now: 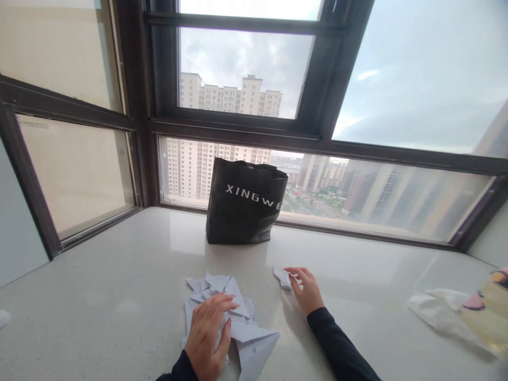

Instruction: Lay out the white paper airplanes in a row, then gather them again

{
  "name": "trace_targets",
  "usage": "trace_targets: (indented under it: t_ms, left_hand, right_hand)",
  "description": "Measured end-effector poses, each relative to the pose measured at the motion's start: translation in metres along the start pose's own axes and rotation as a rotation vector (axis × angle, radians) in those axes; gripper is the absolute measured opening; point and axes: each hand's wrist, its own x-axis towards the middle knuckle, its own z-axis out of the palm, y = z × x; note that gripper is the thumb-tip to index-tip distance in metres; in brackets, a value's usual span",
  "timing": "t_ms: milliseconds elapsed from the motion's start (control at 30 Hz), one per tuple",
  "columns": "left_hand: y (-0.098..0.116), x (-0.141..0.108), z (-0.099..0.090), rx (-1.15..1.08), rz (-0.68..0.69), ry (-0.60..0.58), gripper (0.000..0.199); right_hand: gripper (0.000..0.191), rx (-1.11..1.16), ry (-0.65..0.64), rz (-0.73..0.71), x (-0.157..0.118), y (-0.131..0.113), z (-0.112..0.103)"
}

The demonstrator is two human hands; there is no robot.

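A pile of folded white papers (254,344) lies on the pale sill at the lower centre. My left hand (212,330) rests over the pile's left part, its fingers bent and thumb apart, touching the papers; part of the pile is hidden beneath it. To the right of the pile, my right hand (305,288) has its fingertips on a small folded white paper (281,277), pinched between thumb and fingers at its right end.
A black bag (246,203) with white letters stands behind the papers, near the window frame (238,129). At the right edge lie a crumpled white wrapper (436,312) and a yellowish printed package (490,307). A small white object (3,317) sits at the far left.
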Motion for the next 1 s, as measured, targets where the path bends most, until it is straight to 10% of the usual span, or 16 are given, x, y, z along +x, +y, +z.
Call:
trace_targets:
  t_ms: [467,733,1000]
  left_hand:
    - [-0.016,0.050,-0.011,0.196,-0.196,-0.206,0.028]
    - [-0.023,0.037,0.002,0.172,-0.213,-0.322,0.025]
    - [-0.018,0.030,0.000,-0.126,-0.076,-0.015,0.030]
  right_hand:
    - [0.039,-0.156,-0.448,-0.028,-0.040,-0.097,0.030]
    - [0.028,0.055,-0.376,-0.021,-0.042,-0.097,0.030]
    - [0.025,0.309,-0.188,-0.058,-0.044,-0.100,0.030]
